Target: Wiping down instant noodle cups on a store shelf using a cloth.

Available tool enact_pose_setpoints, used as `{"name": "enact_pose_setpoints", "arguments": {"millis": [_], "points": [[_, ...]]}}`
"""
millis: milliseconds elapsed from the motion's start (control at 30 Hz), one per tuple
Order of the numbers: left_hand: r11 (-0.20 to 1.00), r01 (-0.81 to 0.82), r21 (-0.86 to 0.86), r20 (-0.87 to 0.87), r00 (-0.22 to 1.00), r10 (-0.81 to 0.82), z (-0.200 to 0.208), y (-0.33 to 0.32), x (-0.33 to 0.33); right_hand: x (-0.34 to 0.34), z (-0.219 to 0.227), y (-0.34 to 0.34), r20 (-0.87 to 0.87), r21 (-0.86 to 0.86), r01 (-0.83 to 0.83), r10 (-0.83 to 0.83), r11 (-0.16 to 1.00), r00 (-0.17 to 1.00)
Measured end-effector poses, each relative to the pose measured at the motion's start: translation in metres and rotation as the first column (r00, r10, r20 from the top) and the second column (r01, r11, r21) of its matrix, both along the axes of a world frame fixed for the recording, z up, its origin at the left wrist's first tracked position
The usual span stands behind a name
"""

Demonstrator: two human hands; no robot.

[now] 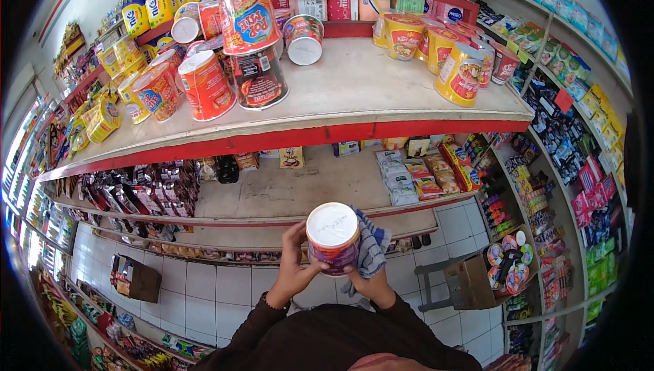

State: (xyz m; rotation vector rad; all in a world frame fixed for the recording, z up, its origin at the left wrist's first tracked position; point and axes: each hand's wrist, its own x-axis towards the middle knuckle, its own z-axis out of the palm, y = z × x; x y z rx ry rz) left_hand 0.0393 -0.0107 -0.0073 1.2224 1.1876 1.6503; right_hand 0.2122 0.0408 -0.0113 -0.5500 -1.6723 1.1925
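In front of me is an instant noodle cup (335, 256) with a purple and orange wrapper, its white round end with small print facing up. My left hand (294, 262) is closed round the cup's left side, thumb across the front. On the other side, my right hand (371, 285) presses a blue and white checked cloth (372, 245) against the cup, its thumb near the cup's lower edge. The fingers of that hand are partly hidden by the cloth. Beyond the cup, more noodle cups stand on the upper shelf, including a red one (206, 88).
The red-edged shelf (354, 92) spans ahead, with yellow cups (458, 75) at right. Below it, a lower shelf (293, 194) carries packets. Cartons stand on the tiled floor at left (136, 278) and right (470, 282), the right one beside a grey stool-like frame (436, 289).
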Motion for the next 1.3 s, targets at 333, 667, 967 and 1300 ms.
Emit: {"name": "enact_pose_setpoints", "arguments": {"millis": [333,667,967,1300], "points": [[0.99,0.137,-0.037,-0.209,0.967,-0.142,0.005,-0.01,-0.023,-0.03,0.009,-0.005,-0.003,0.28,-0.029,0.031,0.96,1.0],[0.997,-0.055,0.048,-0.099,0.993,0.059,0.007,-0.005,-0.039,-0.058,-0.007,-0.009,-0.001,0.164,-0.058,0.058,0.985,0.998],[0.981,0.189,-0.052,-0.085,0.978,-0.193,0.019,-0.001,-0.048,-0.066,0.001,-0.011,-0.131,0.177,0.023,0.0,0.984,0.991],[0.996,0.084,0.004,-0.219,0.972,-0.081,0.014,0.013,-0.046,-0.052,-0.033,-0.018,-0.051,-0.125,0.032,-0.038,0.992,0.998]]}}
